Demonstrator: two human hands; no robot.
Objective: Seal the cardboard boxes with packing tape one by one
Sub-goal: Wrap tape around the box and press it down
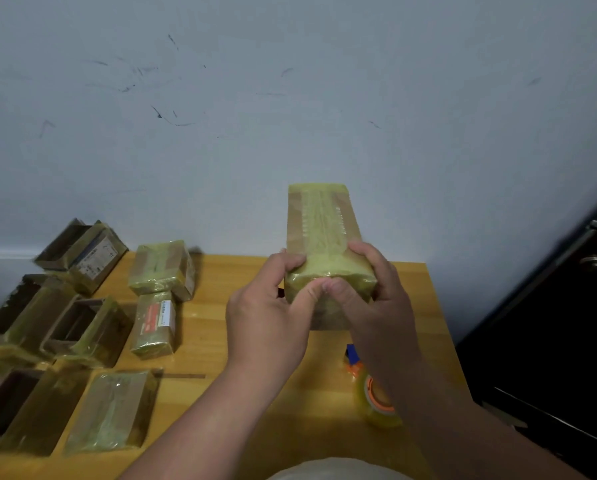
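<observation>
A long cardboard box (321, 223), wrapped in yellowish packing tape, is held up above the wooden table (221, 341), its far end tilted away toward the wall. My left hand (273, 317) grips its near end from the left, thumb pressed on the taped end face. My right hand (376, 292) grips the same end from the right, fingers curled over the top and thumb meeting the left thumb. A roll of tape on a dispenser (376, 400) with orange and blue parts lies on the table under my right forearm, partly hidden.
Several taped boxes lie on the left of the table, among them a flat one (113, 410) and a stacked pair (162, 268). Open boxes (78, 323) crowd the far left edge. A grey wall stands behind the table, and dark furniture (550, 323) sits at the right.
</observation>
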